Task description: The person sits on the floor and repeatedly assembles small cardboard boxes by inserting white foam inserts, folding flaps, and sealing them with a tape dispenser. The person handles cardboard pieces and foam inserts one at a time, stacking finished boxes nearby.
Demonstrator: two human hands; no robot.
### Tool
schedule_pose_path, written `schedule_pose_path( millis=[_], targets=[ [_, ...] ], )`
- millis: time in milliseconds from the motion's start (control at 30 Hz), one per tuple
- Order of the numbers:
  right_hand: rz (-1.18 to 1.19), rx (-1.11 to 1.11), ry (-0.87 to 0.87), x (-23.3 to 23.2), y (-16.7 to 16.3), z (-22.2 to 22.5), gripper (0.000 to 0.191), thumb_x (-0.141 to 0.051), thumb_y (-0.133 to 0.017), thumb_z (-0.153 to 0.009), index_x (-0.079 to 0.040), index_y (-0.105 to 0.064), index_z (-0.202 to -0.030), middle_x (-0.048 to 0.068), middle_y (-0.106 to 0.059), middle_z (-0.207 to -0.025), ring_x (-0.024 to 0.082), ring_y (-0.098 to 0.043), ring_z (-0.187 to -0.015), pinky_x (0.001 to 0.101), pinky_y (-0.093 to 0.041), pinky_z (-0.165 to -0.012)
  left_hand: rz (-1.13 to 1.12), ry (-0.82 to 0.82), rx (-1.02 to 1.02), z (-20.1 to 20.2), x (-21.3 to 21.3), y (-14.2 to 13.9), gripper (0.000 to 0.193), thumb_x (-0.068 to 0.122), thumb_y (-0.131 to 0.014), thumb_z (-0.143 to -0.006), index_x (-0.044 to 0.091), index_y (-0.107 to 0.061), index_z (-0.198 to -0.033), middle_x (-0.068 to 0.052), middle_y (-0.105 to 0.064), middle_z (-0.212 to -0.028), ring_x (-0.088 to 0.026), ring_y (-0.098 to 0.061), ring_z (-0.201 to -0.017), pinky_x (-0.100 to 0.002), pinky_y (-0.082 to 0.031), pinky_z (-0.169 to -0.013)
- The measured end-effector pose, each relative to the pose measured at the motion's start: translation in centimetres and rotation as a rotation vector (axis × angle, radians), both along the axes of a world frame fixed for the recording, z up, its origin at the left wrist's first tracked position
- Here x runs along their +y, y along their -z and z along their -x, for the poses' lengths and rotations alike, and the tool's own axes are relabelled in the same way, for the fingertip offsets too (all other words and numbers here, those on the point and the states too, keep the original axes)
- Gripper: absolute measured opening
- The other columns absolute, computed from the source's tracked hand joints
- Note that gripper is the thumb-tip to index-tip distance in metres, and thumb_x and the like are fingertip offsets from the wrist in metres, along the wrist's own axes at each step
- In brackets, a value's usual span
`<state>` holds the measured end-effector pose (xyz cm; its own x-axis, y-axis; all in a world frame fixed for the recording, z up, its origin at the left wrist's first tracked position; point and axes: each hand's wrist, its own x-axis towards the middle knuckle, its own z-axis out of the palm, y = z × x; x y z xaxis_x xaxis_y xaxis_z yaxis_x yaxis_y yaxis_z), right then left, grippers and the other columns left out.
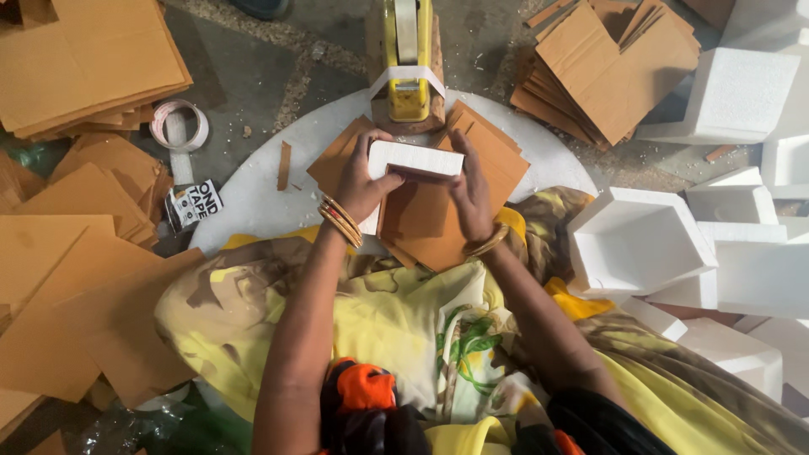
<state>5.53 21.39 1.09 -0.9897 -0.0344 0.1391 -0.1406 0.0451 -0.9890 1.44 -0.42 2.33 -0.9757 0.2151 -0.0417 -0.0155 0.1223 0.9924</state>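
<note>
1. White foam block (415, 158): held between both hands, raised just above a fanned stack of brown cardboard sheets (430, 219), directly in front of the tape dispenser. Long face turned up, block roughly level.
2. Left hand (364, 181): closed around the block's left end, thumb on the near face, fingers curled over the top. Bangles at the wrist.
3. Right hand (470, 192): clamps the right end, fingers extended up along the side. The two-ended grip appears to keep the block steady and square to the dispenser.
4. Yellow tape dispenser (407, 63): stands upright on a brown base at the far edge of the round white board (253, 198); a tape strip hangs from it towards the block, within easy reach.
5. Cardboard sheets rest on the board and lap, likely staged as the next supply.
6. Periphery: further cardboard piles (80, 63) left and upper right (611, 67); a tape roll (178, 124) on the floor left; open white foam boxes (640, 240) stacked right, near the right arm.
</note>
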Motion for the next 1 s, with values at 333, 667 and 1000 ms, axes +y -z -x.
schedule_pose_path(
  millis=[333,667,1000],
  targets=[
    [-0.126,0.015,-0.064,-0.1,0.8,0.4,0.079,-0.044,-0.062,-0.103,0.0,-0.03,-0.161,0.019,-0.039,-0.164,0.033,-0.035,-0.156,0.0457,-0.026,-0.13,0.086,-0.071,0.089,-0.6,0.7,-0.7,0.053,0.013,-0.084,-0.082,0.008,-0.049,-0.122,-0.011,-0.067,-0.117,-0.023,-0.07,-0.109,-0.036,-0.056,-0.093],
    [-0.099,0.007,-0.153,0.0,-0.7,2.3,0.066,-0.026,-0.062,-0.103,-0.001,-0.035,-0.158,0.017,-0.047,-0.159,0.029,-0.042,-0.151,0.0419,-0.03,-0.127,0.06,-0.11,0.174,-0.4,-0.3,-0.3,0.048,0.007,-0.08,-0.089,0.005,-0.048,-0.124,-0.011,-0.064,-0.112,-0.021,-0.068,-0.104,-0.036,-0.055,-0.09],
    [0.058,-0.16,0.035,1.3,-0.2,10.6,0.041,-0.033,-0.056,-0.107,-0.002,-0.067,-0.131,0.005,-0.071,-0.112,0.014,-0.062,-0.097,0.0285,-0.05,-0.087,-0.137,-0.18,-0.038,0.7,-0.1,1.9,0.046,0.01,-0.076,-0.088,0.004,-0.044,-0.122,-0.01,-0.065,-0.107,-0.017,-0.072,-0.093,-0.032,-0.06,-0.082]
  ],
)
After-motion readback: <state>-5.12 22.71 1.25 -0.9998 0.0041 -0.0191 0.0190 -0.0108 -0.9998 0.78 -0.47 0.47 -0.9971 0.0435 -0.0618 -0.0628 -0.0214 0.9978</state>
